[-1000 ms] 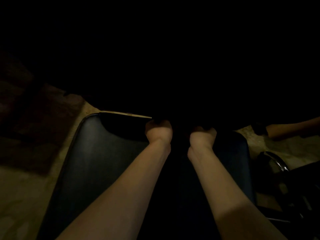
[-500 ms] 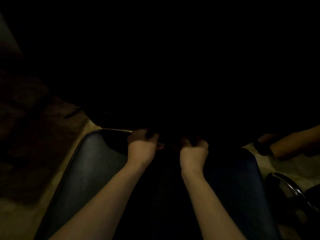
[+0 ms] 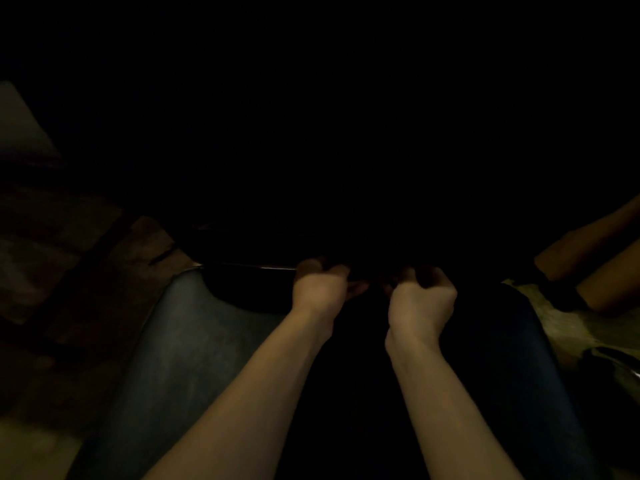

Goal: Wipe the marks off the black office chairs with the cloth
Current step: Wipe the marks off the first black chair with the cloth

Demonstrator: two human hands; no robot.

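A black office chair seat (image 3: 194, 341) fills the lower middle, very dimly lit. Its backrest's lower edge (image 3: 249, 268) shows as a thin glint at the back. My left hand (image 3: 320, 289) and my right hand (image 3: 420, 299) sit close together at the rear of the seat, both with fingers curled. They grip a dark cloth (image 3: 372, 282) bunched between them; its outline is lost in the darkness. No marks can be made out on the seat.
Another person's arm (image 3: 595, 258) reaches in at the right edge. A second chair's chrome armrest (image 3: 620, 362) glints at the lower right. Pale patterned floor (image 3: 568, 327) and a brownish floor patch (image 3: 79, 271) flank the seat. The upper half is black.
Both hands stayed together at the rear of the seat, shifting a little left, then back right. The fingers remain curled. The view tilted slightly.
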